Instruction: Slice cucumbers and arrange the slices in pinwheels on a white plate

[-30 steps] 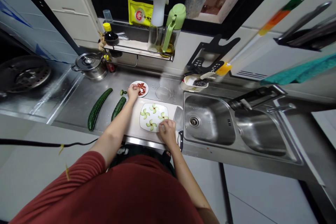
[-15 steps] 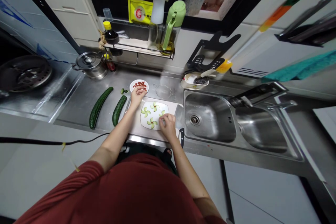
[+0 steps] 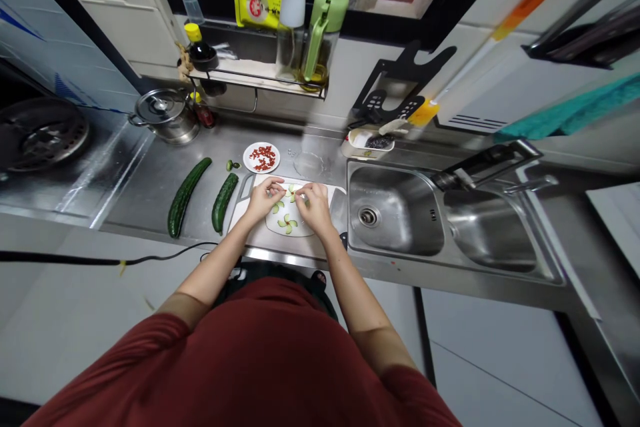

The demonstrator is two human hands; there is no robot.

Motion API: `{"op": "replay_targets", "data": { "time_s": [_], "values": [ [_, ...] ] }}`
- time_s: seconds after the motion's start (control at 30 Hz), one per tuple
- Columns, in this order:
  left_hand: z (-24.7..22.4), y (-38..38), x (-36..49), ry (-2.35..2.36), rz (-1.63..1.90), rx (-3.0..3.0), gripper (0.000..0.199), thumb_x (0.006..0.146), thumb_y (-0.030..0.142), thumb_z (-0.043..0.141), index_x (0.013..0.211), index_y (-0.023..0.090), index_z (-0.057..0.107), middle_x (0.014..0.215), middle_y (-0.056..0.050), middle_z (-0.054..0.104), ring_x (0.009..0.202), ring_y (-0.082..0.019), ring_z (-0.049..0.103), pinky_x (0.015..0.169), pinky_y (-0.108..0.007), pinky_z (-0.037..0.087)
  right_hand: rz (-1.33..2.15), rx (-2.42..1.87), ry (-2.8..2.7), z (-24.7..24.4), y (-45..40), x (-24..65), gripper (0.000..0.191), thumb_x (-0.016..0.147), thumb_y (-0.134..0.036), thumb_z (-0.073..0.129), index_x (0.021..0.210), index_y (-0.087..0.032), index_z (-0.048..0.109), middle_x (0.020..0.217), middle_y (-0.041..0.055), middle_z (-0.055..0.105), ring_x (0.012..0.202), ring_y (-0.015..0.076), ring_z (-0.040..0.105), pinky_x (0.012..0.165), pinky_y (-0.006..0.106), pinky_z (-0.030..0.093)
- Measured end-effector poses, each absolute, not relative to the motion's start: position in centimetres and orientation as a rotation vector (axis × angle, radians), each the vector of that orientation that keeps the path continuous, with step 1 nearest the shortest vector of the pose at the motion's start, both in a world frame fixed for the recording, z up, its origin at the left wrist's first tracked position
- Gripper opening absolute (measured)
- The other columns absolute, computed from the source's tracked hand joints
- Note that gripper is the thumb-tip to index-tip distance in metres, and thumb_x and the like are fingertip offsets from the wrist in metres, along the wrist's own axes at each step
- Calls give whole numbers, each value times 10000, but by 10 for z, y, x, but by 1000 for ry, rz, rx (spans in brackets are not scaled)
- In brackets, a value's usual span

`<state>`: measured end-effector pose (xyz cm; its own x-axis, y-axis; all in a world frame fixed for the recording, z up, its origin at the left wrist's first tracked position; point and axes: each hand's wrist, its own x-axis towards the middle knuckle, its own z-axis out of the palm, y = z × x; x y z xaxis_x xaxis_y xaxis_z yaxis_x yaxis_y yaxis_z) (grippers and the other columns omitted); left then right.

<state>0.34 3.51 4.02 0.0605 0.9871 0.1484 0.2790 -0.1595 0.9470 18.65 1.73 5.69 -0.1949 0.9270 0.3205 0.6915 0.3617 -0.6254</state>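
A white plate (image 3: 295, 229) lies on a cutting board (image 3: 254, 238), with pinwheels of green cucumber slices (image 3: 287, 223) arranged on it. Over the plate's left side, my left hand (image 3: 264, 201) has its fingers pinched together; whatever is between them is too small to make out. My right hand (image 3: 315, 207) is also pinched, over the right side, its fingertips close to the upper pinwheel, and I cannot see what it holds. Both hands cover parts of the plate. Beyond my left hand sits a small white dish (image 3: 261, 157) of chopped red pieces.
Two cucumbers, one long (image 3: 187, 198) and one shorter (image 3: 225, 203), lie left of the board, near small green ends (image 3: 233, 165). A knife (image 3: 339, 217) rests at the board's right edge, beside the double sink (image 3: 400, 210). A lidded pot (image 3: 167, 118) stands back left.
My left hand has moved from the small dish of red pieces back over the plate. My right hand has shifted slightly up, toward the upper pinwheel. The view has tilted a little.
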Motion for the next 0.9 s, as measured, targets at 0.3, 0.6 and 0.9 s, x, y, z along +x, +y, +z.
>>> {"op": "replay_targets", "data": {
  "time_s": [0.3,0.6,0.9],
  "values": [
    [46,26,-5,1342,1087,1670,270,774,234,637,1041,194,628,837,-11,692,759,-120,628,725,-255,486,465,-1341,-2108,65,24,175,177,905,-275,520,933,-211,683,1058,80,563,1064,251,419,942,383,351],
    [49,21,-4,1318,1066,1698,280,769,207,653,1048,205,636,802,-3,699,746,-114,641,712,-235,489,455,-1326,-2183,64,23,167,158,903,-269,530,918,-211,676,1065,83,562,1072,258,401,934,397,357],
    [46,19,-8,1313,1042,1671,288,777,230,645,1063,202,627,833,-14,698,758,-118,638,718,-242,476,460,-1297,-2199,58,23,164,149,899,-252,522,900,-200,662,1065,88,560,1078,260,396,939,400,361]
  ]
}}
